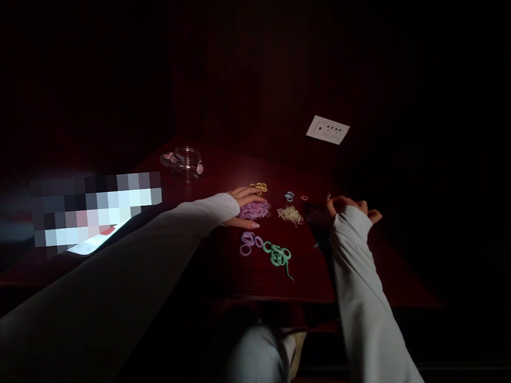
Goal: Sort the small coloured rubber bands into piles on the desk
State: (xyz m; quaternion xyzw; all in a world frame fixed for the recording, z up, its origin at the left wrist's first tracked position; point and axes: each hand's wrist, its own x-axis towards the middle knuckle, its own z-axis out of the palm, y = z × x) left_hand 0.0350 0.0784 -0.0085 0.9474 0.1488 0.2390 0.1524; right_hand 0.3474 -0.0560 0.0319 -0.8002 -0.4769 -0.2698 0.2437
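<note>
Small coloured elastic rings lie sorted in heaps on a dark red table (244, 275). My left hand (244, 207) rests on a pile of thin purple bands (255, 210), fingers curved around it. Beyond it lie yellow rings (259, 187). My right hand (349, 206) hovers at the right with its fingers curled; what they hold is too dark to make out. Between the hands sit a cream pile (290, 215), a pale blue ring (289, 196) and a tiny orange ring (304, 197). Nearer to me are lilac rings (249, 242) and green rings (279, 254).
A clear glass jar (186, 160) stands at the table's far side. A lit screen (92, 242) lies at the left. A white wall socket plate (327, 130) is on the dark wall behind. My knee (251, 363) shows under the near table edge.
</note>
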